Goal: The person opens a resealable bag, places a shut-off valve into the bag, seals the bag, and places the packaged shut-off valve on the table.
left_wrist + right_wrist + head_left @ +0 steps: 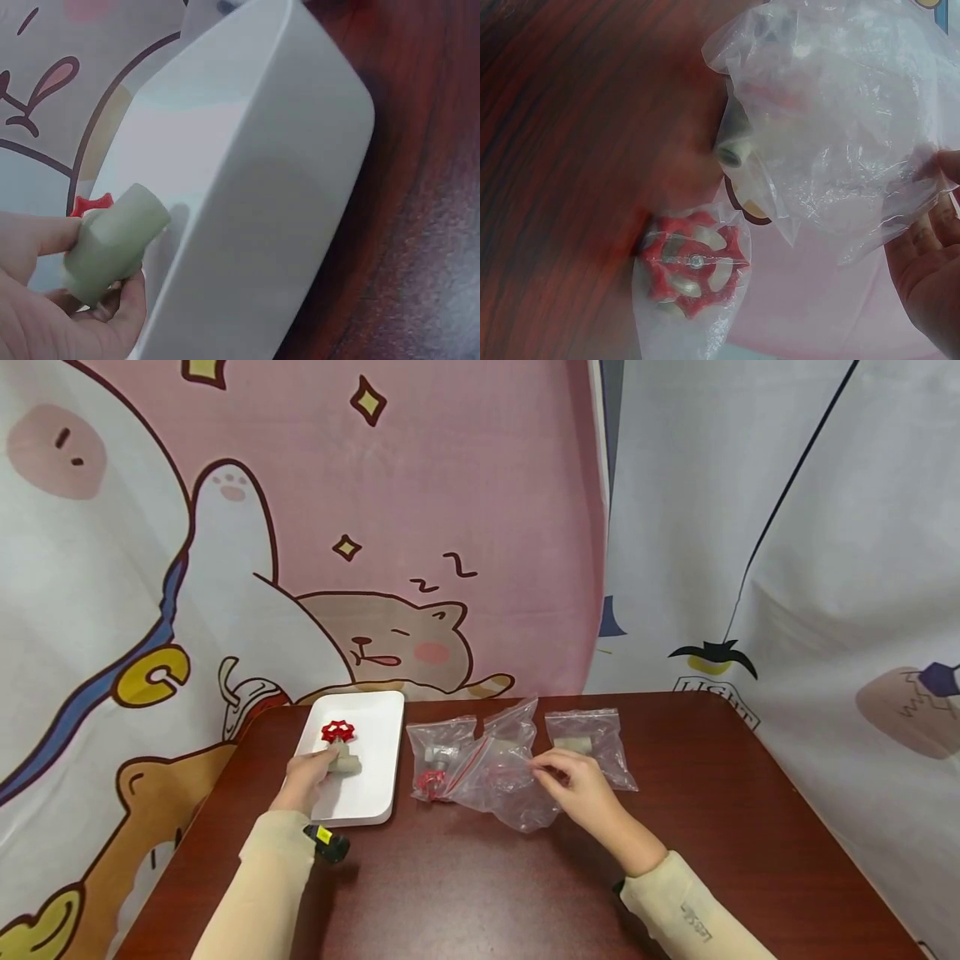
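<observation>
My left hand (pixel 307 779) grips a beige pipe valve (pixel 346 763) with a red handwheel (pixel 338 731), over the white tray (pixel 385 752). In the left wrist view, thumb and fingers close round the valve's pale tubular body (pixel 116 240). On the right, my right hand (pixel 583 783) pinches the edge of a clear zip bag (pixel 525 806), lifted partly upright; faint reddish and pale shapes show through its film. The right wrist view has this crumpled bag (pixel 855 150) hanging from the fingers, with a bagged red handwheel (pixel 694 262) close by.
Left of the raised bag lies another clear bag with a red-wheeled valve (pixel 431 783) inside. To its right is a clear bag (pixel 607 747) holding a beige fitting (pixel 572 745). All stand on a dark brown table (pixel 465 893), before a printed cartoon curtain (pixel 465 485).
</observation>
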A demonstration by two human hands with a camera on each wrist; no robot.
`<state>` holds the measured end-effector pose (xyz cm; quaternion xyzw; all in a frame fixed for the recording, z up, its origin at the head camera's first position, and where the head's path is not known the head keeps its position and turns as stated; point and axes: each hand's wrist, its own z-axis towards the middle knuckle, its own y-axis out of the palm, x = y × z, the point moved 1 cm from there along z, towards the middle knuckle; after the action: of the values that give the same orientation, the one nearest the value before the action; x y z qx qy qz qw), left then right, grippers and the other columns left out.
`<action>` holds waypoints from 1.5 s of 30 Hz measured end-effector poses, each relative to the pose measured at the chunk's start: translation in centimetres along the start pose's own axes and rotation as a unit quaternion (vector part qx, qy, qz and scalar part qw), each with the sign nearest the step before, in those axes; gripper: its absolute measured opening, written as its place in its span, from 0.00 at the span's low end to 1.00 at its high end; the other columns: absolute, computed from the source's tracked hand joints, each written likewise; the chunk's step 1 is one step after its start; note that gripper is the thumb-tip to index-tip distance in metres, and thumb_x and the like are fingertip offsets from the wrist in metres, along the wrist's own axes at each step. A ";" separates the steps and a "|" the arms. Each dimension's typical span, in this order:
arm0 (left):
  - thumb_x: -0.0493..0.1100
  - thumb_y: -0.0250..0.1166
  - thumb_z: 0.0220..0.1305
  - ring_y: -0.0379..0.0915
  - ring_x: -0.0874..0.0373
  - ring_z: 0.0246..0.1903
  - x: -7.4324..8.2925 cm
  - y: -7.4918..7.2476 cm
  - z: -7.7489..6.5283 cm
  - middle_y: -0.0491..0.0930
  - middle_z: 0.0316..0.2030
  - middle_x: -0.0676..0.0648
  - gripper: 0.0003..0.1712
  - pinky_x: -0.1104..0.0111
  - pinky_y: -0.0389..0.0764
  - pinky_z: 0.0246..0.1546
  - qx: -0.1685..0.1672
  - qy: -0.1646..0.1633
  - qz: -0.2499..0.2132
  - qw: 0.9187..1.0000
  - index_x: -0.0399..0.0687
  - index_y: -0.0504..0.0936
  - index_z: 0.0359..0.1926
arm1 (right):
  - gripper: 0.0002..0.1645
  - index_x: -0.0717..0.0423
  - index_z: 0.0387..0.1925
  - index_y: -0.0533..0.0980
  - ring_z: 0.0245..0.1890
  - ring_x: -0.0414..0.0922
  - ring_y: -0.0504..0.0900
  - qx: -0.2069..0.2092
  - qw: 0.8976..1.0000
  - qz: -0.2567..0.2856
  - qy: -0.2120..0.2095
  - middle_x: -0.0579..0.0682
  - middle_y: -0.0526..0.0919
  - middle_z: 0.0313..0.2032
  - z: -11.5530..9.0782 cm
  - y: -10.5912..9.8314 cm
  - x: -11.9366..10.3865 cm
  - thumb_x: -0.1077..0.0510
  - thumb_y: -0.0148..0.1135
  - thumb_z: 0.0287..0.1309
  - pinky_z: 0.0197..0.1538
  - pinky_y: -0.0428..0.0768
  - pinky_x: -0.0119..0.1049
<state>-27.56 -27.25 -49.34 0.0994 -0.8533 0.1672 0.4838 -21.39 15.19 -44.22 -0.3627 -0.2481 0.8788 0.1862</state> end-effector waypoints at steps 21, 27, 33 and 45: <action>0.50 0.59 0.64 0.72 0.66 0.39 0.8 0.5 -2.1 0.65 0.57 0.45 0.38 0.78 0.78 0.42 -0.014 0.047 -0.147 0.988 0.38 0.58 0.69 | 0.08 0.56 0.33 0.83 0.29 0.35 0.76 0.005 1.000 -0.001 -0.005 0.48 0.85 0.32 0.2 0.2 0.0 0.67 0.69 0.48 0.26 0.75 0.26; 0.49 0.65 0.60 0.70 0.65 0.45 1.2 0.8 -3.1 0.65 0.58 0.47 0.41 0.80 0.75 0.46 -0.002 0.061 -0.184 0.981 0.40 0.58 0.69 | 0.07 0.55 0.33 0.83 0.28 0.33 0.73 0.003 1.000 0.001 0.000 0.46 0.85 0.32 0.2 0.2 -0.2 0.66 0.69 0.49 0.25 0.74 0.27; 0.48 0.68 0.57 0.73 0.66 0.44 2.0 1.6 -4.8 0.67 0.57 0.44 0.40 0.76 0.74 0.53 -0.003 0.116 -0.191 0.975 0.34 0.64 0.65 | 0.07 0.56 0.33 0.83 0.25 0.33 0.72 0.008 1.000 -0.003 0.007 0.46 0.85 0.31 0.2 0.2 -0.2 0.66 0.69 0.49 0.25 0.72 0.25; 0.44 0.74 0.49 0.74 0.68 0.32 2.5 2.9 -7.4 0.79 0.25 0.62 0.08 0.79 0.76 0.35 0.041 0.254 -0.109 0.960 0.51 0.84 0.30 | 0.07 0.57 0.33 0.83 0.25 0.34 0.73 0.014 1.000 0.002 0.016 0.48 0.85 0.31 0.4 0.3 -0.2 0.67 0.69 0.49 0.25 0.73 0.26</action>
<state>-23.93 -21.80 -44.25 0.1662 -0.6784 0.1683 0.6955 -21.57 14.70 -44.02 -0.3746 -0.2323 0.8765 0.1935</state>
